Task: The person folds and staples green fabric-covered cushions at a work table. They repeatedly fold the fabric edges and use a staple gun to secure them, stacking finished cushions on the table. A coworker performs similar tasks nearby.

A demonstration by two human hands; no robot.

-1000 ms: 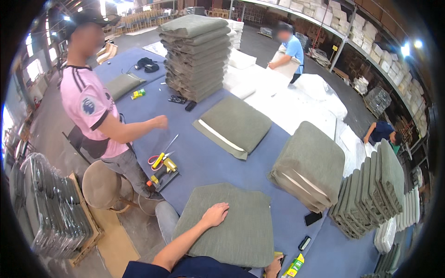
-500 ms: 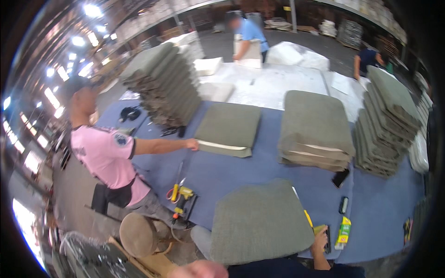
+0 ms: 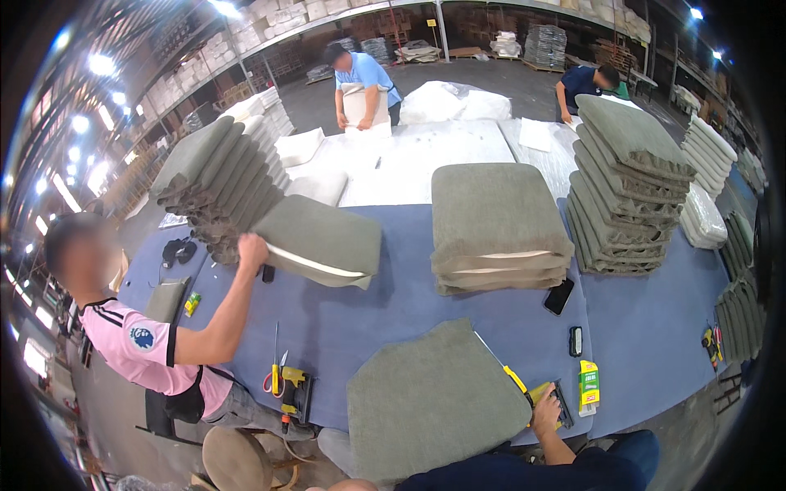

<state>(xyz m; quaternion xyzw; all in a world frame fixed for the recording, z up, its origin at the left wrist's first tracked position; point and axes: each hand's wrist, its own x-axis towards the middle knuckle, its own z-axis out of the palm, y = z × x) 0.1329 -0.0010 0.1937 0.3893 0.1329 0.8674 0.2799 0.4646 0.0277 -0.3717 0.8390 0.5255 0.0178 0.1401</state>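
Observation:
A grey-green cushion (image 3: 438, 401) lies at the near edge of the table, in front of me. At its right side my right hand (image 3: 545, 412) is closed round a yellow and black staple gun (image 3: 562, 403), resting on the table. A yellow-handled screwdriver (image 3: 516, 379) lies between the cushion and the gun, its shaft along the cushion's edge. Only a sliver of my left hand (image 3: 354, 486) shows at the lower edge, below the cushion; its fingers are hidden. A green and yellow box (image 3: 589, 388) stands right of the staple gun.
A co-worker in pink grips another cushion (image 3: 323, 237) at the left. Cushion stacks (image 3: 501, 221) stand farther back. A phone (image 3: 558, 297), a small black device (image 3: 575, 341), and a second staple gun (image 3: 295, 393) beside scissors (image 3: 273, 380) lie on the blue table (image 3: 393, 327).
My view has shifted. The co-worker in pink has lifted the near left corner of the other cushion and drawn it left against the stack. My right hand remains on the staple gun.

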